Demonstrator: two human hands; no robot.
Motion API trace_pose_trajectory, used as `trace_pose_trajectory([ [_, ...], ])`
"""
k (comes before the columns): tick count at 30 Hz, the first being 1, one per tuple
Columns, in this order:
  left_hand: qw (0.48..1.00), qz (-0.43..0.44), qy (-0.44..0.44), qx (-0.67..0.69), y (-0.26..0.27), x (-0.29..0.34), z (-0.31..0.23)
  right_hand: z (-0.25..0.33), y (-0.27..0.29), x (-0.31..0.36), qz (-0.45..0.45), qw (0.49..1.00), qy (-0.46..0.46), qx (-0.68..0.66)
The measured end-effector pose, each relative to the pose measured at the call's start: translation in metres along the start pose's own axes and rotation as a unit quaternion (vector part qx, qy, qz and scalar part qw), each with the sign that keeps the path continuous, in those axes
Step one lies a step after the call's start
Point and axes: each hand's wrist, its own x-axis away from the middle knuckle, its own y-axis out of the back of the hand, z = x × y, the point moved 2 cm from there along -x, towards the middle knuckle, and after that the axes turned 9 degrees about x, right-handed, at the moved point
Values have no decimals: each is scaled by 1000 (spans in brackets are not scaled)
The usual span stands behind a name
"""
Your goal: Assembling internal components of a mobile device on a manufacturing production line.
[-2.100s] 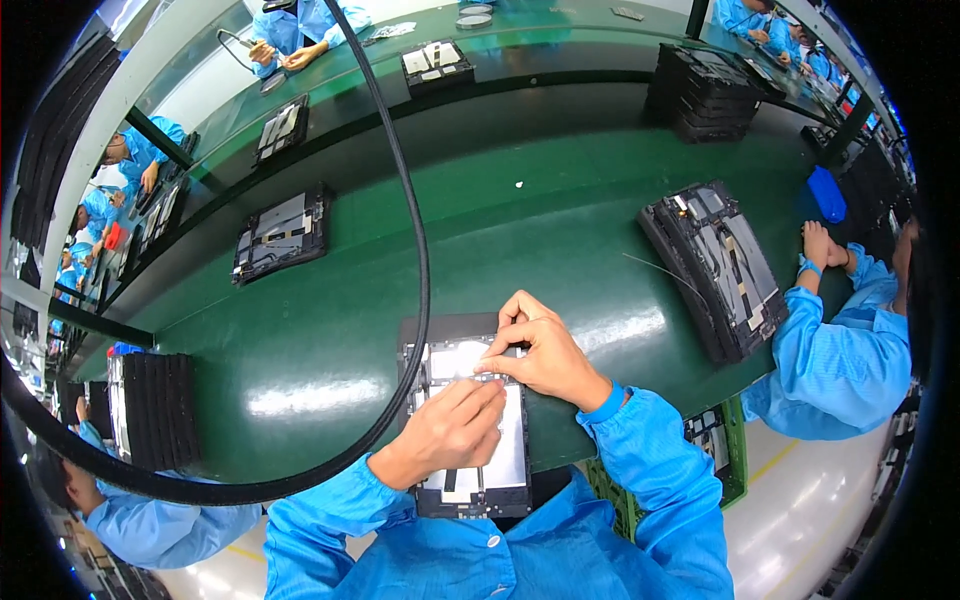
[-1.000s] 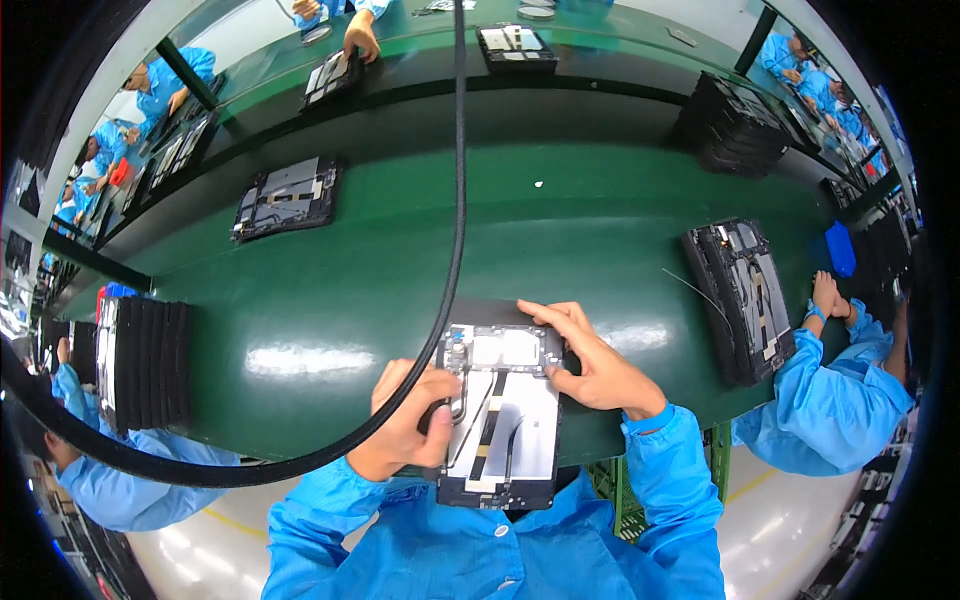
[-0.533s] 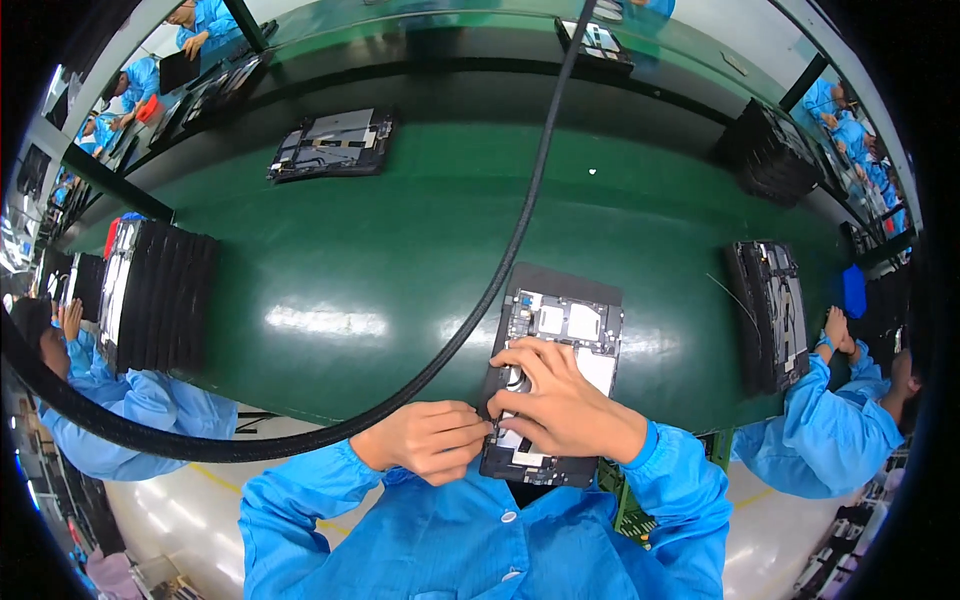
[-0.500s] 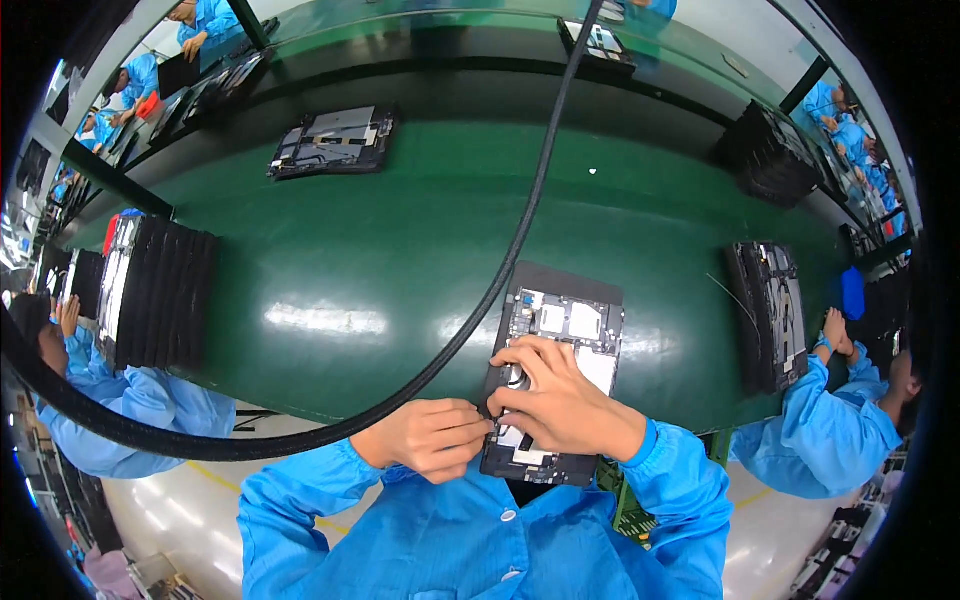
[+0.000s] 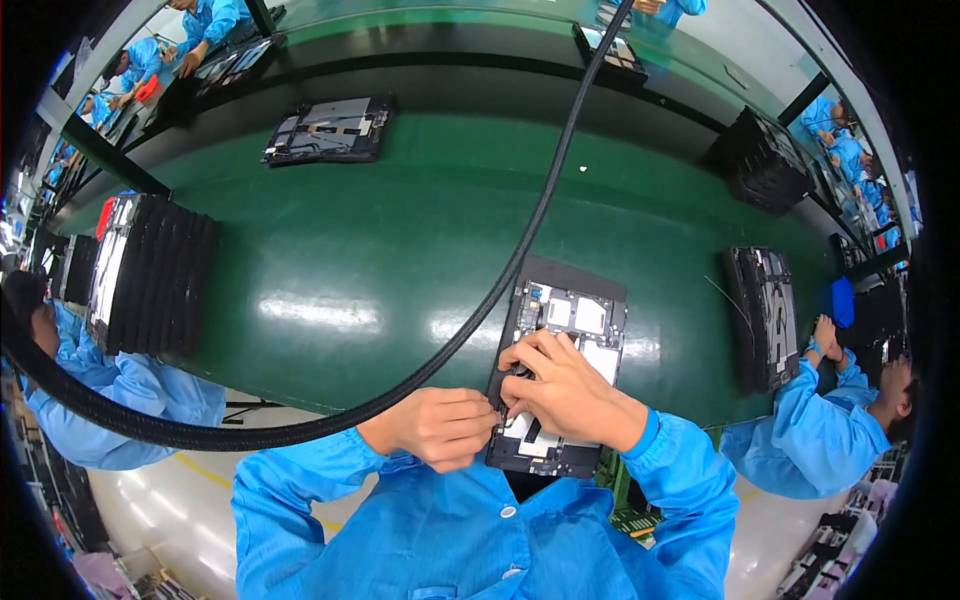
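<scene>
An opened tablet-like device [image 5: 601, 357] lies at the table's near edge, its circuit boards and pale metal parts bare, on a black panel. My left hand [image 5: 435, 428] is closed in a pinch at the device's left edge; what its fingertips hold is too small to make out. Across the device's middle reaches my right hand [image 5: 570, 392], its fingers bent and thumb and forefinger drawn together near the same left edge. Anything between those fingertips is hidden, as are the parts under the palm.
A thick black cable [image 5: 400, 402] arcs over the table in front of me. Black panels stand stacked at left [image 5: 160, 275]. More opened devices lie at the back left [image 5: 335, 130] and on the right pile [image 5: 770, 318]. Co-workers in blue sit on both sides.
My right thumb and forefinger have come closer together at the device's left edge. My left hand stays pinched there. The whole view has shifted slightly.
</scene>
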Motion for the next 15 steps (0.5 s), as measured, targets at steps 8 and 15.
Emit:
trace_pose_trajectory([
  [8,1000,6,7,-8,-8,0,7,-14,0,-5,-9,1000,1,-6],
  [15,1000,0,1,-12,-12,-1,12,-25,-6,-4,-44,999,26,7],
])
